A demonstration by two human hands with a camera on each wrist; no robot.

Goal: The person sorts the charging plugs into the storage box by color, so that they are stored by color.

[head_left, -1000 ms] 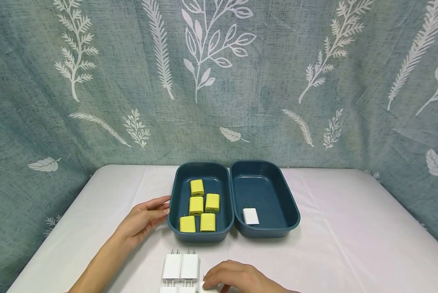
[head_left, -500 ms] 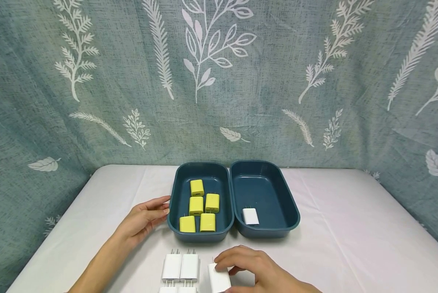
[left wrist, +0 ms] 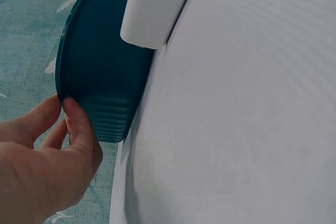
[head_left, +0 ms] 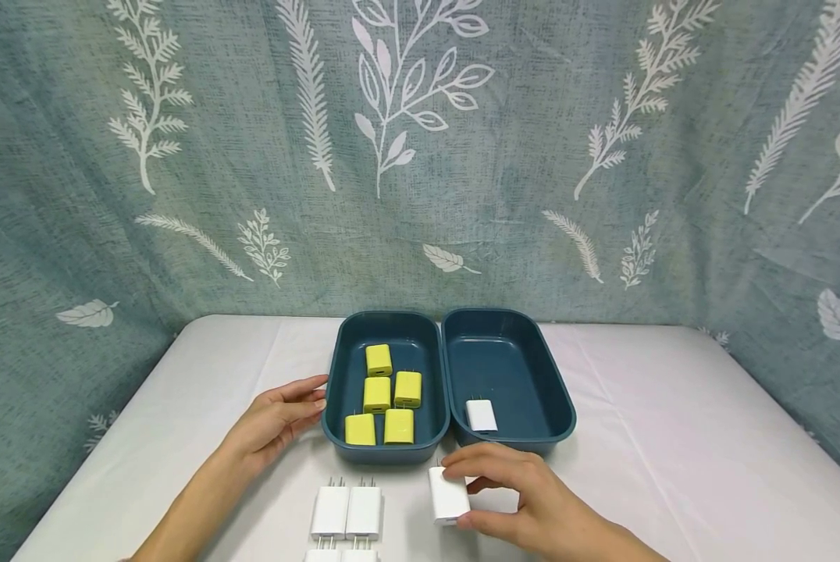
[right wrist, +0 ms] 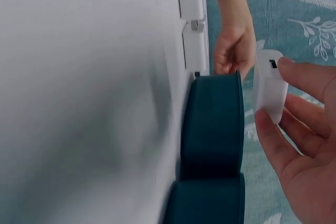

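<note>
My right hand pinches a white USB wall charger between thumb and fingers, held in front of the two dark blue bins. The right wrist view shows the port end of this charger by the thumb. At the outer left side of the left bin, my left hand touches the wall near the rim with its fingertips, fingers relaxed. Several yellow chargers lie in that bin. One white charger lies near the front of the right bin.
Several white chargers stand in rows on the white table before the left bin, the nearest cut off by the frame edge. A patterned green-blue curtain hangs behind the table.
My right hand has taken a white charger from beside the rows and carried it up and to the right, toward the bins. My left hand has stayed at the left bin.
</note>
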